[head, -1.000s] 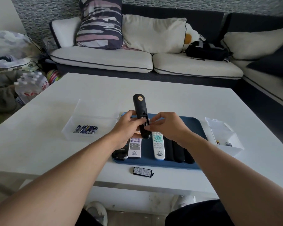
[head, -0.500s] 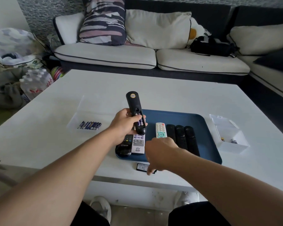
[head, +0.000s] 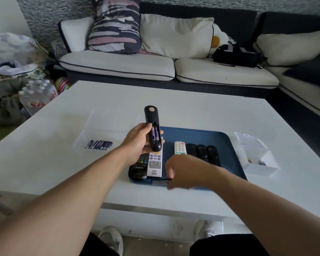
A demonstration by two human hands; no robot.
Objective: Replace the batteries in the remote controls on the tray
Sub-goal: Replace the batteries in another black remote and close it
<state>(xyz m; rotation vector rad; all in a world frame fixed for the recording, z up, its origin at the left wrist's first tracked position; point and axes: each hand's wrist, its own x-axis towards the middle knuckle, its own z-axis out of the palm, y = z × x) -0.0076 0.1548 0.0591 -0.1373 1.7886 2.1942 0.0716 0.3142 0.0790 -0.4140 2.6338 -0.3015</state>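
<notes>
A white table (head: 174,108) fills the room in front of the sofa, and on it sits a blue tray (head: 201,137) with the remotes laid side by side: a black one (head: 137,168) and a white one (head: 155,164) at the left, a small white one (head: 180,147) and three dark ones (head: 203,151) to the right. To the left of the tray a row of loose batteries (head: 99,145) lies in a clear box; a white box (head: 257,159) on the right holds a few more.

The left hand (head: 139,143) grips a black remote (head: 152,128) upright above the tray, back open, two batteries (head: 155,133) seated inside. So this one looks refilled, with only its cover left to fit; whether the others are done I cannot tell.

The right hand (head: 185,170) is low at the tray's near edge, blurred, seemingly pinching a thin dark piece (head: 162,179), probably that cover, just below and right of the held remote.
</notes>
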